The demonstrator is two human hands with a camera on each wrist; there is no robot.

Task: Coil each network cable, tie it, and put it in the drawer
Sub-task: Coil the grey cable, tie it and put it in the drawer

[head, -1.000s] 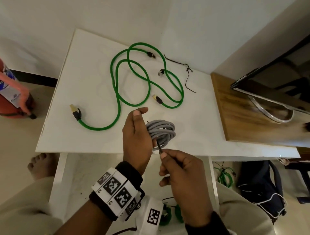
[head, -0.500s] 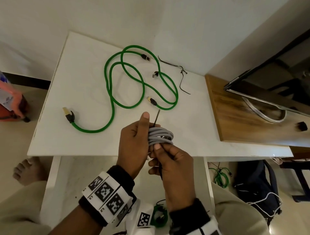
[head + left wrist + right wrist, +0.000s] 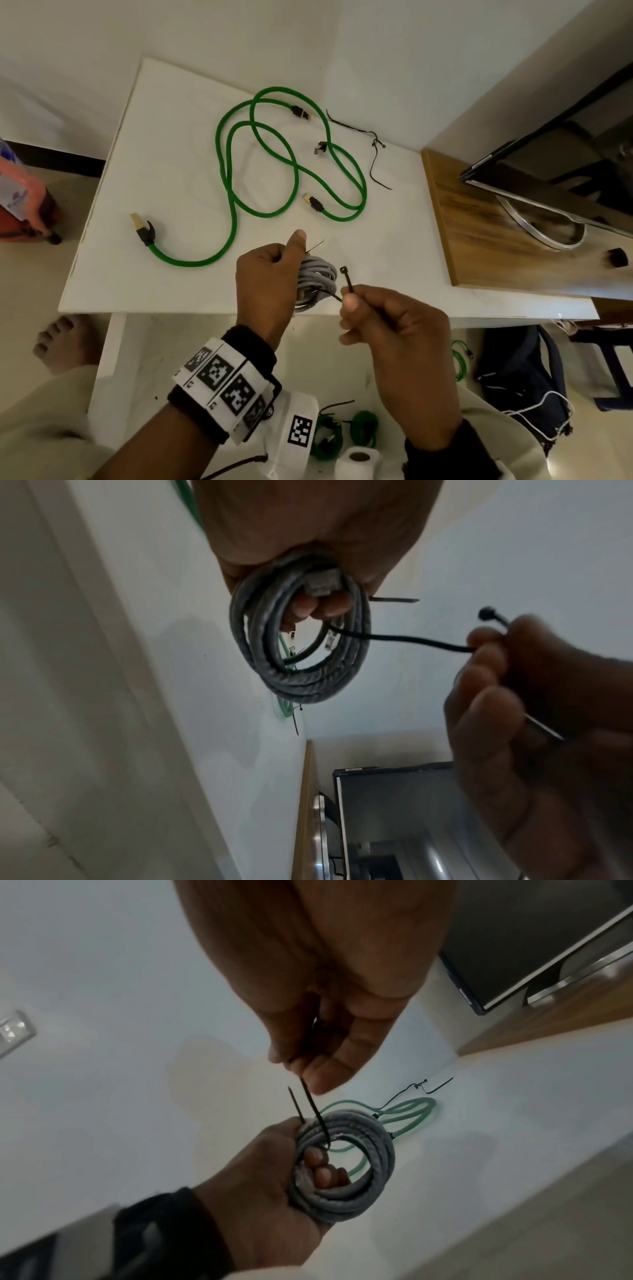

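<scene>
I see the coiled grey network cable (image 3: 317, 281) held up over the near edge of the white tabletop (image 3: 164, 178), not resting on it. My left hand (image 3: 270, 274) has its grip clamped round one side of the coil: fingers curl thru the loop, thumb up on the outside. A thin black cable tie (image 3: 346, 281) runs thru the coil's centre; my right hand (image 3: 394, 329) pinches it near its square head end w/ thumb and forefinger, just right of the coil, other fingers loosely curled. The tie's pointed tail pokes out by the left thumb. In the left wrist view a clear plug (image 3: 322, 582) of the grey cable sits against the left fingers.

Further back on the tabletop a long green braided network cable (image 3: 260, 178) lies uncoiled in loose loops, gold plugs at its ends, well apart from the hands. Near the back right edge lie a few more loose black cable ties (image 3: 375, 150). Right of the tabletop is a wooden surface (image 3: 479, 240) w/ a dark monitor (image 3: 548, 171) on a metal ring stand. Below, near my lap, sit coiled green cable bundles (image 3: 342, 431), already tied.
</scene>
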